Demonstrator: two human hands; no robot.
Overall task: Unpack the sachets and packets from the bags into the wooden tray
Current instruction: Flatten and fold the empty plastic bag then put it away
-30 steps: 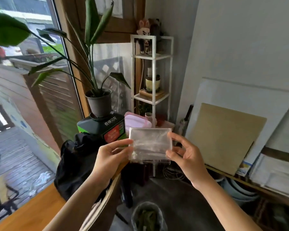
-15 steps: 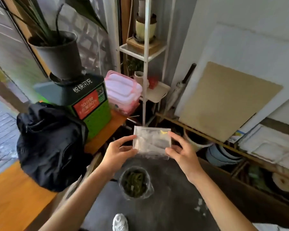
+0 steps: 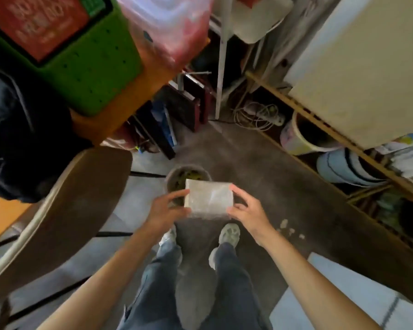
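Grey concrete floor [image 3: 260, 167] fills most of your view, and the landmark on it is the round tub of green stuff [image 3: 177, 178] standing just ahead of your feet. To the tub's left a curved wooden chair back [image 3: 65, 206] leans in; beyond that the orange counter [image 3: 119, 108] carries a green box [image 3: 91, 75] and a black bag [image 3: 17, 139]. No wooden tray shows anywhere in this view, so I cannot tell you which way it lies.

Your packet [image 3: 209, 197], a clear flat pouch with pale contents, hangs directly over the tub's near rim, partly hiding it. Its long axis runs left to right across your body, face tilted up toward you.

Your left hand [image 3: 163, 208] pinches the packet's left short edge and your right hand [image 3: 246, 211] pinches the right one; both grips are closed on the packet, fingers on top and thumbs at the near side. Neither hand is nearer than the other: the packet sits evenly between them.

My reading is that you are mid-carry with the packet already out of its bag. Because you hold it by the ends, either hand could let go and the other still swing it toward the tray once you find it.
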